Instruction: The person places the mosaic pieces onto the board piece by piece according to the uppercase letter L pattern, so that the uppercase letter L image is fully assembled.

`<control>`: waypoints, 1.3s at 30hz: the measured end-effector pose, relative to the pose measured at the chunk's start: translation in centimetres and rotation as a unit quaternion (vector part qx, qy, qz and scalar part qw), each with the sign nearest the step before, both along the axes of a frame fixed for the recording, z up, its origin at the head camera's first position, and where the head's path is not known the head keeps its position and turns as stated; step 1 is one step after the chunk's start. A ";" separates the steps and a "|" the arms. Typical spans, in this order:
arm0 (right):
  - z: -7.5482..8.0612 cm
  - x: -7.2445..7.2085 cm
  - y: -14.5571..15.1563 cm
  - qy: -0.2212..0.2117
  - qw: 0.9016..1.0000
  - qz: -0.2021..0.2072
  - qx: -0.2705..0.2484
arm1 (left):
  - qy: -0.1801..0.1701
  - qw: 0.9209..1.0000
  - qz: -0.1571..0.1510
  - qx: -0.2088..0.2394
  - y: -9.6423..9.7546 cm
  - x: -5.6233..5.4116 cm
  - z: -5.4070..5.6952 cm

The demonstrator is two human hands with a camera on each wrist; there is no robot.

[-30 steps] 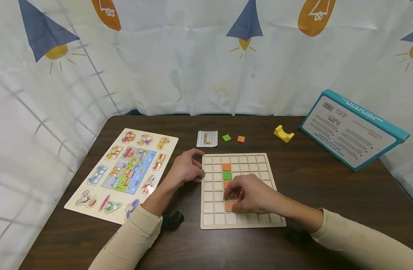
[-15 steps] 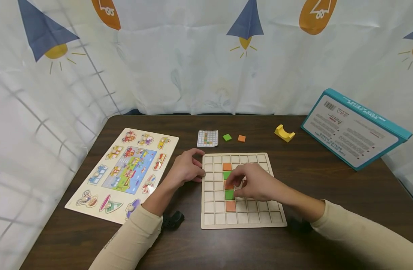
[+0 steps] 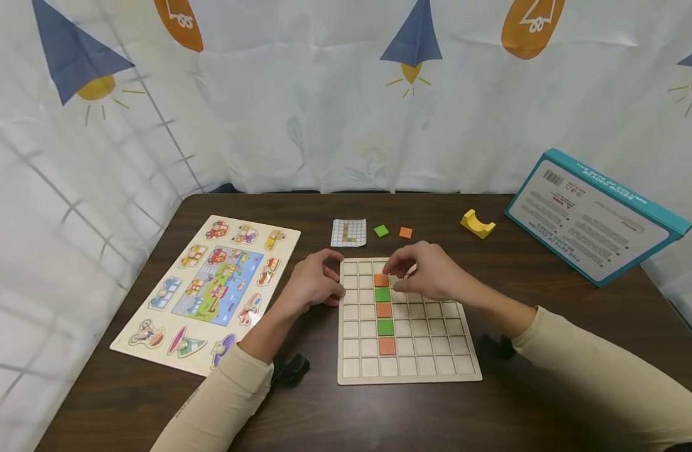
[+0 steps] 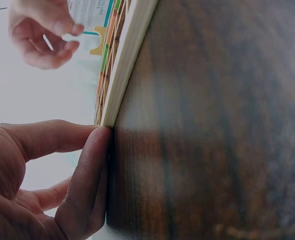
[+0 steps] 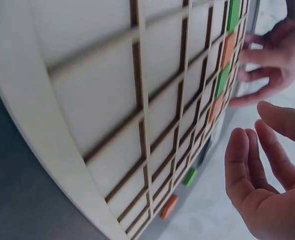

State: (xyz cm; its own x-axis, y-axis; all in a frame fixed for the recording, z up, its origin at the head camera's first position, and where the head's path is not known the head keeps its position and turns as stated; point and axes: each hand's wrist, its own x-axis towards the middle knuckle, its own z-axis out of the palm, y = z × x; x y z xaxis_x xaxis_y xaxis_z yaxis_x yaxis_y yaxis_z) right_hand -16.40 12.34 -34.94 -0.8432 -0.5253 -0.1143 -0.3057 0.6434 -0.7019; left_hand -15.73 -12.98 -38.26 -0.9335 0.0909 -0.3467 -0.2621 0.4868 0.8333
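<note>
A pale wooden grid board (image 3: 431,370) lies flat on the table. Down one column sit orange and green square tiles in alternation, such as the green tile (image 3: 385,328) and the orange tile (image 3: 387,346). At the board's left edge my left hand (image 3: 312,280) rests, thumb and fingertips touching the rim; the left wrist view shows this contact at the edge. Over the far part of the board hovers my right hand (image 3: 427,273), beside the farthest orange tile (image 3: 380,280). Its fingers bend loosely with a gap to the thumb, and the right wrist view (image 5: 262,180) shows nothing between them.
Behind the board lie a small grid pattern card (image 3: 348,233), a loose green tile (image 3: 382,231) and a loose orange tile (image 3: 405,232). A yellow curved block (image 3: 477,224) and a teal box (image 3: 594,216) stand right. Left is a picture knob puzzle (image 3: 210,295).
My right hand has travelled away from me along the tile column, from the near tiles to the farthest orange one, uncovering the tiles beneath. The left hand has stayed at the board's edge.
</note>
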 end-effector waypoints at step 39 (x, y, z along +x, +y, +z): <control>-1.4 -11.0 -2.1 -0.004 0.996 -0.092 0.019 | 0.001 1.000 0.005 0.002 0.0 0.1 0.0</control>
State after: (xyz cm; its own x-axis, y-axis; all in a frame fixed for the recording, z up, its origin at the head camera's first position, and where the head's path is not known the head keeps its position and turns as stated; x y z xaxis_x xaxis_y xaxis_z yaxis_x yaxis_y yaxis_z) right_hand -27.41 10.28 -36.38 -0.9236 -0.3577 -0.1376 -0.1754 0.7138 -0.6780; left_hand -15.67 -12.98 -38.29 -0.9350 0.0839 -0.3447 -0.2652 0.4802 0.8361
